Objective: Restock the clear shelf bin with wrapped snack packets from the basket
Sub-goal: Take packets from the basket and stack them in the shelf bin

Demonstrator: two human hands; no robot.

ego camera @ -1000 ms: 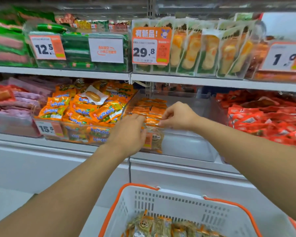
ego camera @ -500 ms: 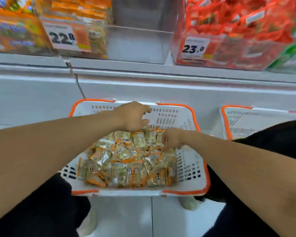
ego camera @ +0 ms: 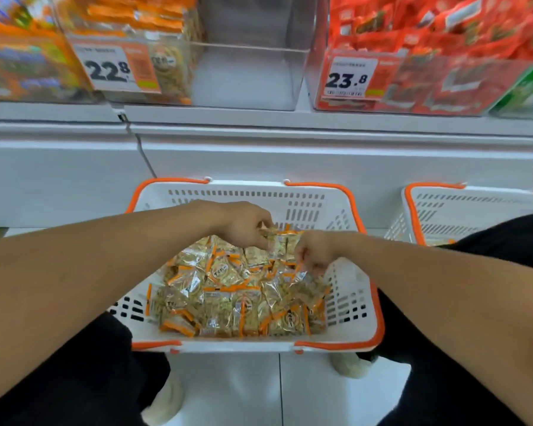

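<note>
A white basket with orange rim (ego camera: 354,305) sits on the floor between my knees, holding several clear-wrapped snack packets with orange ends (ego camera: 228,290). My left hand (ego camera: 246,224) is over the far side of the pile and pinches a packet (ego camera: 277,241) at its top. My right hand (ego camera: 314,252) has curled fingers gripping a packet at the pile's right edge. The clear shelf bin (ego camera: 246,53) stands above, its left part stacked with the same packets (ego camera: 148,13) and its right part bare.
A 22.8 price tag (ego camera: 117,67) hangs on the bin front. A bin of red packets (ego camera: 428,47) with a 23.8 tag is to the right, orange packs (ego camera: 22,56) to the left. A second white basket (ego camera: 474,210) stands at the right.
A second ago both hands were up at the shelf bin arranging packets. They then dropped to the basket, and now each hand has closed on a packet in the pile.
</note>
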